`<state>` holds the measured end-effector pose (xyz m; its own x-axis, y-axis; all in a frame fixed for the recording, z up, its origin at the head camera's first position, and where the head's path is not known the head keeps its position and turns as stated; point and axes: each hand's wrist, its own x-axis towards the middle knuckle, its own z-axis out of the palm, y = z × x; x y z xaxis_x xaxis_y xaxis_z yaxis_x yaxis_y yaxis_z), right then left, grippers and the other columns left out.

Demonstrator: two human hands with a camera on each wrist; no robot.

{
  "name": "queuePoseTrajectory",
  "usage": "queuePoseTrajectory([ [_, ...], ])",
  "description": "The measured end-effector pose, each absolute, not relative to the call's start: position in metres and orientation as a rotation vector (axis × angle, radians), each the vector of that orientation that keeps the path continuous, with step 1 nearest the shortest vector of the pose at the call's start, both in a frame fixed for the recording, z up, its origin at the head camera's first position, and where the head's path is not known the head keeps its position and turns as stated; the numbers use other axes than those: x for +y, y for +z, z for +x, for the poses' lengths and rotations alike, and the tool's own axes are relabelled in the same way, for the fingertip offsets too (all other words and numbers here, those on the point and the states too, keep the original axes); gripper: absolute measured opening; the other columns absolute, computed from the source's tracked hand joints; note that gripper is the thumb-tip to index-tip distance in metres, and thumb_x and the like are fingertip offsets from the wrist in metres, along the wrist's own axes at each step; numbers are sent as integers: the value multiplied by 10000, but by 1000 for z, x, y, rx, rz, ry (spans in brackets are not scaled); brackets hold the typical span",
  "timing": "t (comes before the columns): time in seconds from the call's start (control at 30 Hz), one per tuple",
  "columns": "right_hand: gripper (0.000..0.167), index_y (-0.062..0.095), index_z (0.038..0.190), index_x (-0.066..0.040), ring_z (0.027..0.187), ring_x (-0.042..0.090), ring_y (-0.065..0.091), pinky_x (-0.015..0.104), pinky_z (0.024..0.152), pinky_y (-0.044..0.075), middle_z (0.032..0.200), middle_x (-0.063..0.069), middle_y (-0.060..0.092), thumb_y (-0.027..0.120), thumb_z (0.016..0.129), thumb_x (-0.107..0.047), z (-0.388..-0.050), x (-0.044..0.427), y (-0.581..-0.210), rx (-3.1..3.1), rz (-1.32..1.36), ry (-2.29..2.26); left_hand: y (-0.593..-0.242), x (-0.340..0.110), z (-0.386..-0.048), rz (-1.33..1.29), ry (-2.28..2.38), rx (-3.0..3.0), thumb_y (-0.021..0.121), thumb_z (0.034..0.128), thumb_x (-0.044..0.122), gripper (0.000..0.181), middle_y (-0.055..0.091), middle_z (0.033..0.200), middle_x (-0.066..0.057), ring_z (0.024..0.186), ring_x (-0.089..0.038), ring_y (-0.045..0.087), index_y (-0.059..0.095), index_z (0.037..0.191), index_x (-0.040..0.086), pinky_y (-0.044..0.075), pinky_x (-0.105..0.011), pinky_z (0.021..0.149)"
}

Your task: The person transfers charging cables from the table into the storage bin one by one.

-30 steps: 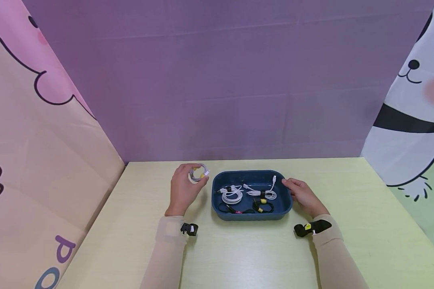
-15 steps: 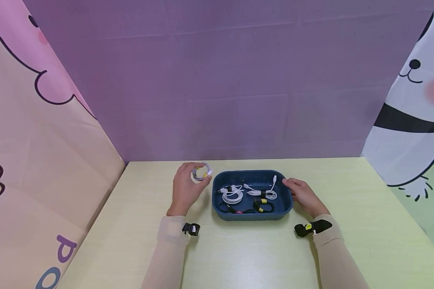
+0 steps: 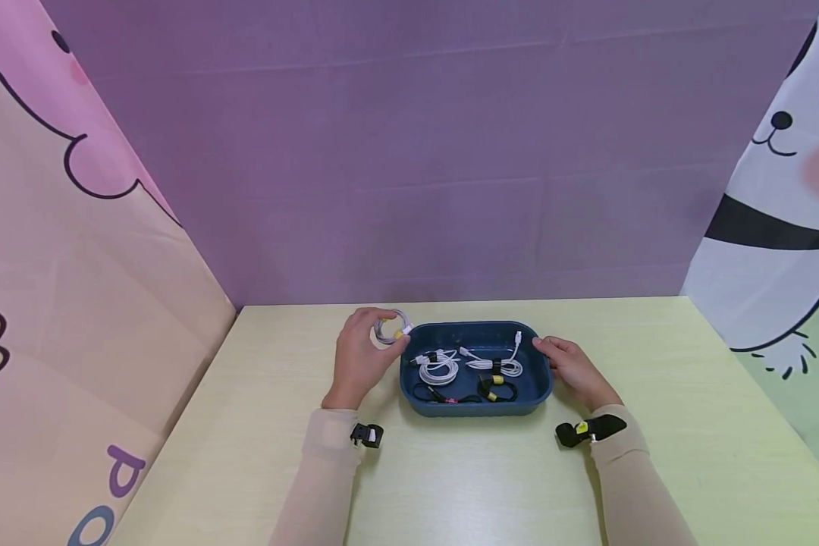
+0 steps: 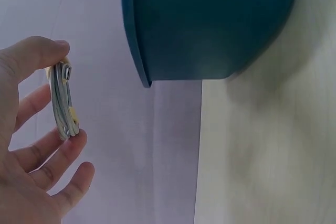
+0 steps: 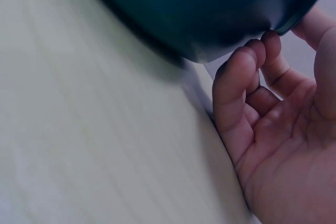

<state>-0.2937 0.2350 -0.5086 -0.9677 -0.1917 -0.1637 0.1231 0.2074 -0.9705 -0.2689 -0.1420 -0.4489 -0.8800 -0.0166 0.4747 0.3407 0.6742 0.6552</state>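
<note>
My left hand point(image 3: 364, 358) pinches a coiled whitish cable point(image 3: 380, 331) with yellow bits between thumb and fingertips. It holds the coil in the air beside the left rim of a dark blue bin point(image 3: 475, 410). In the left wrist view the cable point(image 4: 62, 100) appears edge-on, apart from the bin's wall point(image 4: 184, 30). At the bin's right side my right hand point(image 3: 580, 371) grips the rim, thumb on top and curled fingers point(image 5: 236, 85) underneath. Inside lie a round white cable coil point(image 3: 438, 371), a white cable bundle point(image 3: 494, 367), a black cable with yellow ends point(image 3: 503, 397) and a thin black cable point(image 3: 426, 393).
The bin stands on a pale wooden table point(image 3: 464, 485). A purple backdrop point(image 3: 450, 167) rises behind the table's back edge, and printed cloths flank both sides. Small black cameras are strapped to both wrists.
My left hand has moved rightward with the coiled cable, closer to the bin's left rim. My right hand and the bin look unchanged.
</note>
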Motion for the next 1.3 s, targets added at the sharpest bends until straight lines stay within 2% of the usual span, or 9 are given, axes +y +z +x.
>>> queuePoseTrajectory([
  [1.3,337,606,934,-128,849,85,603,236,804,530,896,-75,581,521,1064,-427,-295,235,-508,2233,-76,-1825,-447,-124,-262,-417,-999,-2467,886,801,291,381,685,1192,-63,1158,-259,629,752,1128,152,529,-480,994],
])
